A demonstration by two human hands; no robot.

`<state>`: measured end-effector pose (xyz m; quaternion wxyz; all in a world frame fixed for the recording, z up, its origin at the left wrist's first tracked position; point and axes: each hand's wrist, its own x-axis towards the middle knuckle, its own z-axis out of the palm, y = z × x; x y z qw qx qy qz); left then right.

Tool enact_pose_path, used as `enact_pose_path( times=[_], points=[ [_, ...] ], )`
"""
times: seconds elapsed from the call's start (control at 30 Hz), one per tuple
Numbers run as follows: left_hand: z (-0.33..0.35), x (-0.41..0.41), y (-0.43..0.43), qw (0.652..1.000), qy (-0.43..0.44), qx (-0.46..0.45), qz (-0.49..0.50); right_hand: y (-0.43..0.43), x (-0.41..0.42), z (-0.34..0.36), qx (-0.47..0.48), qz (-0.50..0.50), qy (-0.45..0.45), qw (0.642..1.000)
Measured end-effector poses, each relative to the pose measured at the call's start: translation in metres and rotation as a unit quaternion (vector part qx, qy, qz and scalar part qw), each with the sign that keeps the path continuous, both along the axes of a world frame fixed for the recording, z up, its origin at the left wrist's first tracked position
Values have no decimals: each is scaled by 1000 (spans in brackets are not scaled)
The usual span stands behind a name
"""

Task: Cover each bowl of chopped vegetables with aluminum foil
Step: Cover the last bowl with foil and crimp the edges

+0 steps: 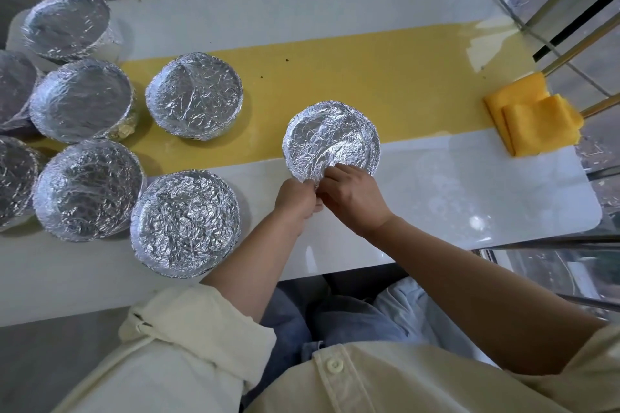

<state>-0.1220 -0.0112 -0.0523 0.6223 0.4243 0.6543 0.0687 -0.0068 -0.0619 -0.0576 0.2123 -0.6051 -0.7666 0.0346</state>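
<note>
The left hand (297, 196) and the right hand (352, 198) meet at the near rim of the central bowl (332, 147). They touch each other, and the curled fingers of both pinch the edge of its foil (335, 124) — clamped on the sheet, not the dish. The bowl sits on the white table (436, 191), straddling the edge of the yellow strip (335, 70).

The likely trouble is a tear. The foil is heavily creased, and a hard tug at one spot could split it or drag the far edge off the rim. With both hands on one side, the bowl could also slide or tip toward the person.

A cluster of covered bowls (80, 100) crowds the left end. The nearest one (185, 223) lies just beside the left forearm — a swung elbow could knock it. A folded yellow cloth (533, 117) lies well apart at the right edge. Nothing blocks the hands' reach to the rim.
</note>
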Motion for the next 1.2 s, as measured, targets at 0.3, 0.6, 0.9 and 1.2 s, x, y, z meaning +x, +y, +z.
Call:
enact_pose_path(
  times=[0.3, 0.6, 0.9, 1.2],
  points=[
    [9, -9, 12, 1000, 13, 1, -14, -8, 16, -3, -8, -16, -15, 1000],
    [-4, -6, -7, 999, 28, 33, -7, -8, 8, -6, -13, 1, 6, 1000],
    [0, -7, -2, 998, 53, 18, -12, -6, 4, -4, -36, -9, 33, 999],
    [4, -11, 5, 995, 75, 9, -69, -5, 0, -3, -37, -12, 41, 998]
  ],
)
